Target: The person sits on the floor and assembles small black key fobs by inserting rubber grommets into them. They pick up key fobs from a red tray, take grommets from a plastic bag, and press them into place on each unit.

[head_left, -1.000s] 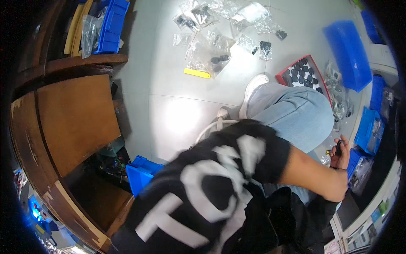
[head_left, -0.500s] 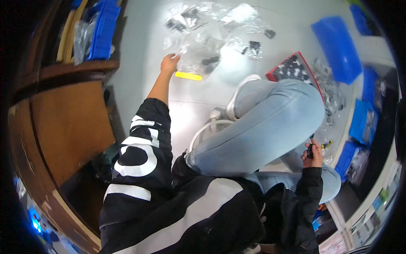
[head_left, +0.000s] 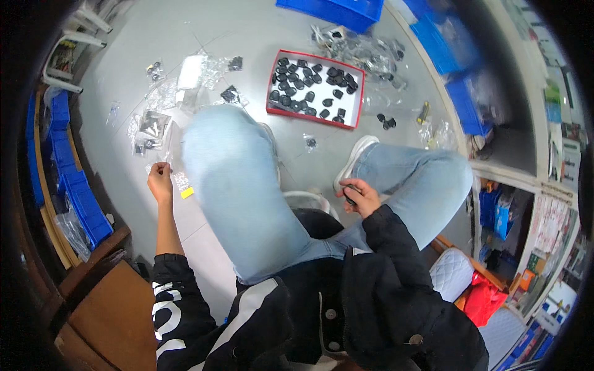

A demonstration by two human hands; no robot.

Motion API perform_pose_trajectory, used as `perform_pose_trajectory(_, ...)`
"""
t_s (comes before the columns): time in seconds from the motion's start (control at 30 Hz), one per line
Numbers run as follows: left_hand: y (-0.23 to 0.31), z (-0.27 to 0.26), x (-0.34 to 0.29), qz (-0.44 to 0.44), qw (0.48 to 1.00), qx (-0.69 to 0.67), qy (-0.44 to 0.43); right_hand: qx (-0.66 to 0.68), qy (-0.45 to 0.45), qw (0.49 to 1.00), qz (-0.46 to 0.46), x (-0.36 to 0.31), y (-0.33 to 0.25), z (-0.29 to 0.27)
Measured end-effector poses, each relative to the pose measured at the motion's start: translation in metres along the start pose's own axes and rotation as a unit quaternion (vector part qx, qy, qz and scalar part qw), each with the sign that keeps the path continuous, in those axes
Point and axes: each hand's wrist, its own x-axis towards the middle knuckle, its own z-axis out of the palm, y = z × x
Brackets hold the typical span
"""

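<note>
Partly hidden; right hand's (head_left: 365, 200) dark piece (head_left: 351, 193)

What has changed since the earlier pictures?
The left hand, first reaching across to the right, is now by the clear bags. The left knee has swung left, away from the red-rimmed box. The right hand has come in between the knees, still gripping a black piece.

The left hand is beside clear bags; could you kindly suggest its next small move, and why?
The left hand might best draw a clear bag toward the right hand, since its bent fingers are beside the bags and the right hand holds a small dark piece. Whether the left grips plastic is unclear.
</note>
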Motion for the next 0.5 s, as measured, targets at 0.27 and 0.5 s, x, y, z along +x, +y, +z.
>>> perform_pose_trajectory(0.27, -0.002, 0.001, -0.002, -0.15, 0.939, -0.309, 0.01, -0.036, -0.068, 0.996, -0.036, 0.0, 0.028, 0.009)
perform_pose_trajectory(0.5, -0.009, 0.034, -0.028, -0.183, 0.942, -0.282, 0.025, -0.071, -0.071, 0.994, -0.052, 0.006, 0.025, 0.018)
